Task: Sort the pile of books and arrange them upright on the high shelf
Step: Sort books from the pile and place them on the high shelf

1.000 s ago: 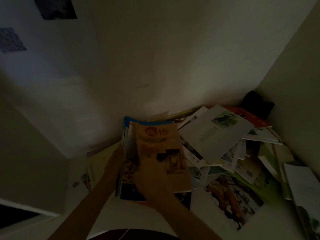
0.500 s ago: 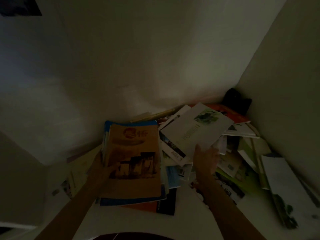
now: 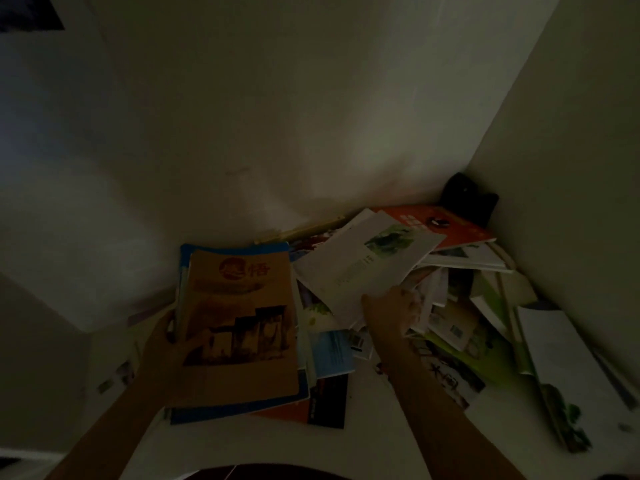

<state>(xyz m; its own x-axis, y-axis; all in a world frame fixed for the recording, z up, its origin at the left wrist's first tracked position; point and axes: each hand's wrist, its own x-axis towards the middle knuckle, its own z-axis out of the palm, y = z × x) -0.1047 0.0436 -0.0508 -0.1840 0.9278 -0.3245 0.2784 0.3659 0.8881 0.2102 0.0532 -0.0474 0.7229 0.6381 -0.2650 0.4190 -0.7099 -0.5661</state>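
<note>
In dim light, my left hand point(image 3: 166, 344) grips the left edge of a stack of books point(image 3: 239, 327), thumb over the tan cover with a red emblem on top; blue covers show underneath. To the right lies a loose pile of books point(image 3: 450, 317) spread on the white surface. A white book with a green picture point(image 3: 367, 265) sits on top of that pile. My right hand point(image 3: 391, 310) grips its near edge, fingers curled at the lower corner. No upright books are in view.
An orange book point(image 3: 446, 226) lies at the back of the pile, with a dark object point(image 3: 467, 199) in the corner behind it. White walls close the back and right side. A white-and-green booklet point(image 3: 568, 386) lies at the far right.
My right hand left the tan-covered stack, moved right and took hold of the white book. The stack in my left hand has tilted flatter. The camera has shifted slightly.
</note>
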